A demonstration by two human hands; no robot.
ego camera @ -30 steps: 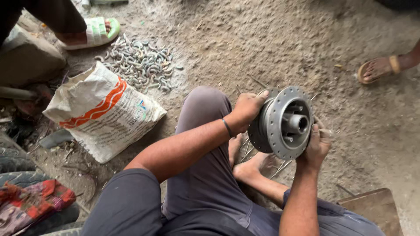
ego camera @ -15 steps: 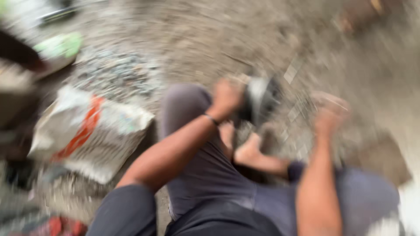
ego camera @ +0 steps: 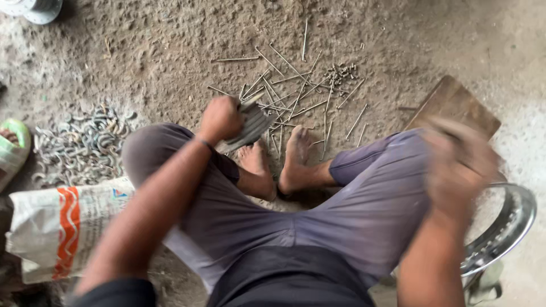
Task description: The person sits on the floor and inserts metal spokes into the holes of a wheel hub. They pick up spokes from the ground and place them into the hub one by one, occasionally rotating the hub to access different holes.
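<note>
At the far left edge a green sandal (ego camera: 12, 149) shows partly, and beside it a heap of small curved metal pieces (ego camera: 79, 146) lies on the dirt floor (ego camera: 170, 40). Below the heap a white sack with orange wavy stripes (ego camera: 60, 227) lies on its side, just beside the person's left knee. In the top left corner part of a round metal piece (ego camera: 34, 8) shows.

The person sits cross-legged on the floor in grey-purple trousers, bare feet (ego camera: 278, 162) crossed in the middle. The left hand (ego camera: 220, 118) is held over the left knee with its fingers closed around a bundle of thin metal spokes (ego camera: 250, 126) (the bundle is blurred, so the count cannot be told). The bundle slants up to the right, above the feet.

Beyond the feet, loose spokes (ego camera: 301, 91) lie scattered across the floor, with a small cluster of nipples (ego camera: 343, 72) near their far right end.

Further right a brown wooden board (ego camera: 455, 102) lies flat on the floor, behind the right knee. The right hand (ego camera: 458, 165) is raised over the right knee and heavily blurred; I cannot tell whether its fingers are open or closed, or whether they hold anything. At the lower right a shiny metal wheel rim (ego camera: 506, 227) rests beside the right leg, partly hidden by the right arm
</note>
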